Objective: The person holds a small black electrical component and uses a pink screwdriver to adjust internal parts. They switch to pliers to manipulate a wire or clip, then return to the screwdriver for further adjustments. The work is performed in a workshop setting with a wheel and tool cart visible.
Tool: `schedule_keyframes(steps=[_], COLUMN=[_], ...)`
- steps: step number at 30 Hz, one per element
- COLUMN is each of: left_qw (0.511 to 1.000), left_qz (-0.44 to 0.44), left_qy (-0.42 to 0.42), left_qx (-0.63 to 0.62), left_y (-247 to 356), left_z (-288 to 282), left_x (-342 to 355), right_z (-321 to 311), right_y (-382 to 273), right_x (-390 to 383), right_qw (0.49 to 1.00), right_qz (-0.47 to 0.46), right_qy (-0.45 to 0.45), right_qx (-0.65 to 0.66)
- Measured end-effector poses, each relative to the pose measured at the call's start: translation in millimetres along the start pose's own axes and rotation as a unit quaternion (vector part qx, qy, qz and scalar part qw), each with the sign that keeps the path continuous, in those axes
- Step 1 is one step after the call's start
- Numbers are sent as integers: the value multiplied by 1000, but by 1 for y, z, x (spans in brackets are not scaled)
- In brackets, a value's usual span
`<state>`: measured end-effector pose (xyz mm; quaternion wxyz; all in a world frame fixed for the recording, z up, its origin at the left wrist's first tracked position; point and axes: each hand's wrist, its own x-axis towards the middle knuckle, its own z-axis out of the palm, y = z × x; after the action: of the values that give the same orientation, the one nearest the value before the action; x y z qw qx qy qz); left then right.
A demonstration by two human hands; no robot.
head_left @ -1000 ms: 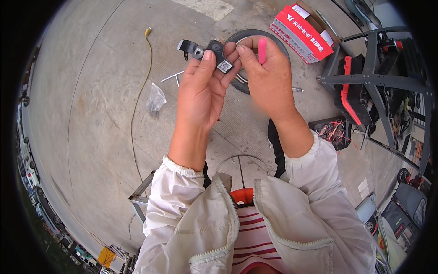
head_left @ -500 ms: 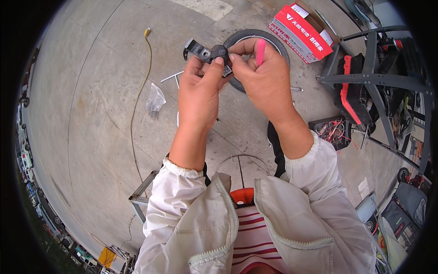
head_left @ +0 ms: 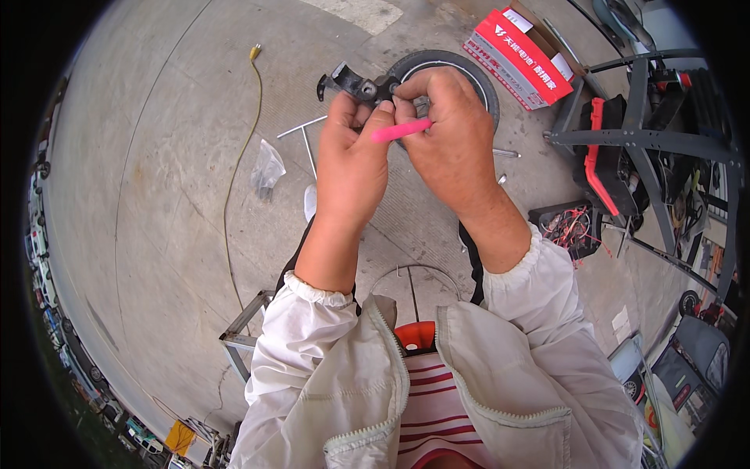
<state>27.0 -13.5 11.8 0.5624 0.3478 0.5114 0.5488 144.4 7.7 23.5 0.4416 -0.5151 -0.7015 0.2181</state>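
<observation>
Out in front, both hands are raised over the floor around a black metal clamp-like part (head_left: pixel 361 87) with a hook at its left end and a round hole in its body. My left hand (head_left: pixel 349 168) grips it from below, fingers bent round it and thumb near the middle. Against the part's right end, my right hand (head_left: pixel 451 144) has thumb and fingers pinched together. A bright pink stick-like handle (head_left: pixel 401 130) sticks out of that hand, slanting left across my left thumb tip. Its other end is hidden by the fingers.
Beyond the hands a tyred wheel (head_left: pixel 486 78) lies on the floor, with a red box (head_left: pixel 519 62) past it. At right stands a metal rack (head_left: pixel 648 139) beside a tray of wires (head_left: pixel 570 227). Left are a yellow cord (head_left: pixel 254 117) and plastic bag (head_left: pixel 268 168).
The pink handle has swung from upright to nearly level, pointing left. My right hand has turned with it, and the black part has tilted slightly in my left hand.
</observation>
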Motion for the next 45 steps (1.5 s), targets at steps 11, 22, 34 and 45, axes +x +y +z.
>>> schedule_keyframes(steps=[11, 22, 34, 45], left_qw=[997, 987, 997, 995], left_qz=[-30, -76, -40, -63], left_qy=[-27, -47, -34, -28], left_qx=[-65, -135, -63, -79], left_y=[3, 10, 13, 6], left_z=[-3, -4, 1, -2], left_x=[2, 5, 3, 5], right_z=[-2, -9, -14, -11], right_y=[6, 9, -3, 7], right_x=[1, 4, 3, 4], right_qw=[974, 969, 982, 992], right_qz=[139, 143, 120, 51], right_qy=[-23, -34, -31, -16], right_qx=[176, 196, 144, 118])
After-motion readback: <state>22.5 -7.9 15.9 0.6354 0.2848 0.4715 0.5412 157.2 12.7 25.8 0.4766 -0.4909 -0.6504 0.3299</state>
